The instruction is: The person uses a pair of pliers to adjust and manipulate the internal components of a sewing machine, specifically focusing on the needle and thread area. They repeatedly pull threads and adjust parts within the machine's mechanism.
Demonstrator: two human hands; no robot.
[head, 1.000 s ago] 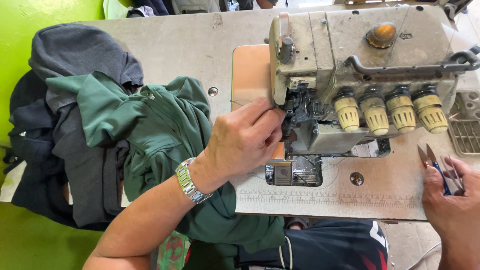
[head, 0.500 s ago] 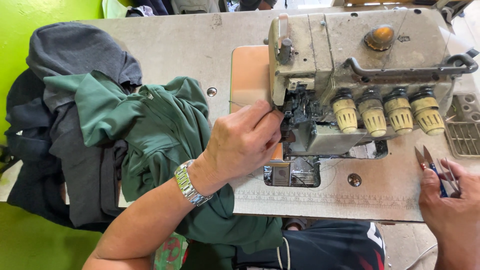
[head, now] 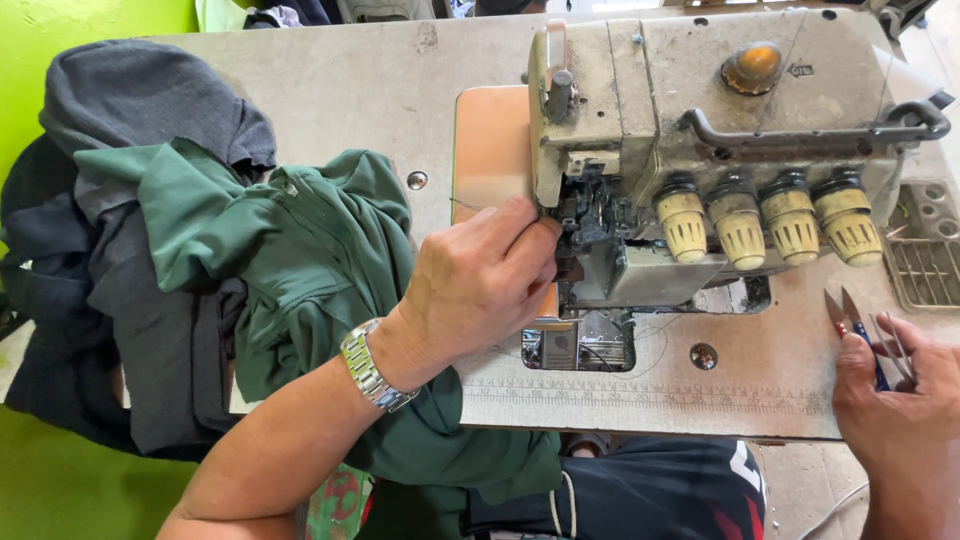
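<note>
The worn grey table [head: 330, 90] carries everything, and the cream overlock sewing machine [head: 700, 120] on it serves as the landmark. Left of the machine lies a heap of cloth: a green garment [head: 300, 250] draped over dark grey garments [head: 130, 130], the green one trailing off the table's near edge toward the person's lap.

At the machine's left front, where the needle and looper parts [head: 590, 215] sit dark and crowded, the left hand [head: 480, 285] is bunched with its fingertips pinched together right against the mechanism; whether they hold a thread I cannot tell (anything there would be too fine to see). A metal wristwatch [head: 372, 365] sits on that wrist. Four yellowish tension knobs [head: 765, 220] line the machine's front.

To the machine's lower right, the right hand [head: 900, 395] rests on the table, fingers curled loosely around small thread snips [head: 850, 320], blades pointing toward the machine.

The work looks like threading or clearing at the needle area, with no cloth under the foot. The next move seems to call for fine fingertip control there, snips ready for trimming.
</note>
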